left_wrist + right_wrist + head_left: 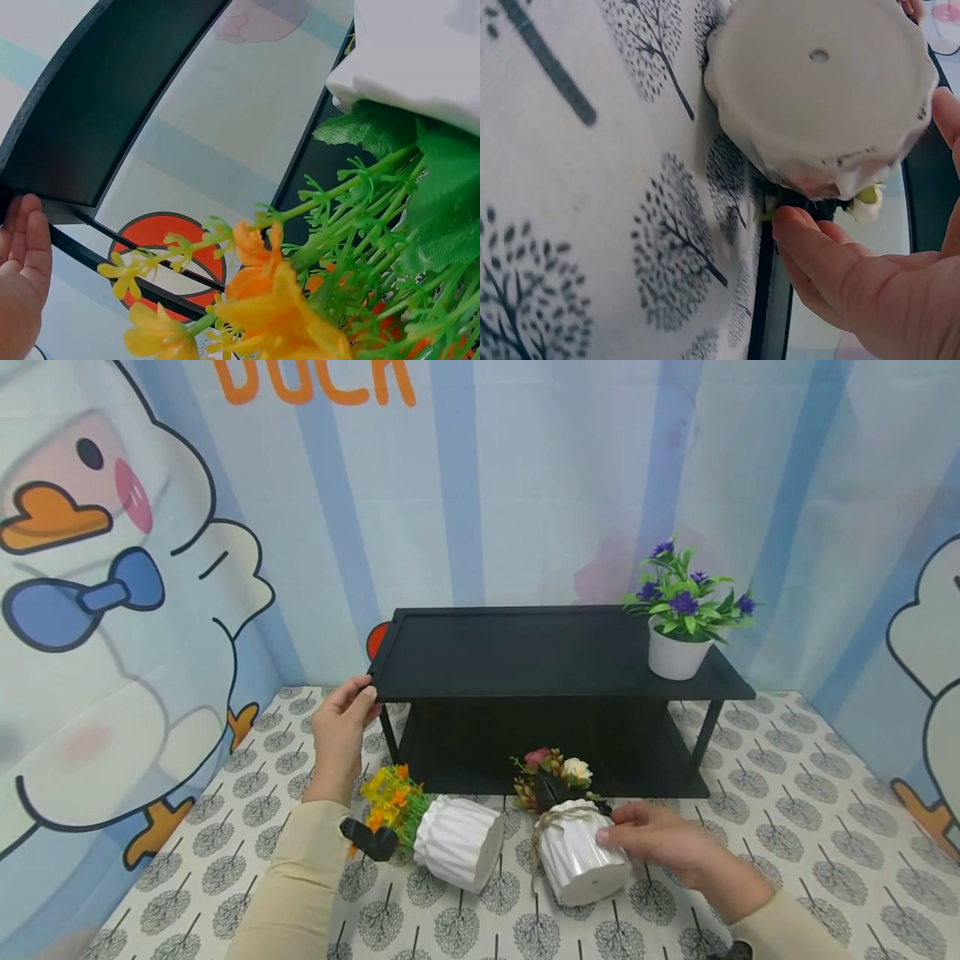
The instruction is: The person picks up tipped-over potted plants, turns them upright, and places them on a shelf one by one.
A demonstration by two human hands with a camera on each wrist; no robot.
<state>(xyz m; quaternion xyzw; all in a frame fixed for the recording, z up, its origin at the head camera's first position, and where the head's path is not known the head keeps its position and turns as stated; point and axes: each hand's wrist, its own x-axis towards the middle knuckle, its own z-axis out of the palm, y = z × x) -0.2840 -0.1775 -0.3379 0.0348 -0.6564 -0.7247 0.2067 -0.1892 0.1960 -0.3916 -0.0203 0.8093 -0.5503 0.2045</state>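
My left hand (341,727) holds the front left corner of a black two-tier shelf (517,652); in the left wrist view its fingers (30,240) lie against the corner. On the right, my right hand (667,843) is at the side of a white ribbed flowerpot (581,860) lying tipped on the table. Its thumb and fingers are spread around the pot, fingertips close to its wall. The pot's base (817,97), with a small hole, faces the right wrist camera. Twine circles its rim, and pink and cream artificial flowers (555,772) point toward the shelf.
A second white ribbed pot (459,843) with orange and yellow flowers (393,802) lies on its side between the arms. A smooth white pot (675,652) with purple flowers stands on the shelf's top right. The tablecloth (810,843) has a tree print; a duck-print curtain (525,485) hangs behind.
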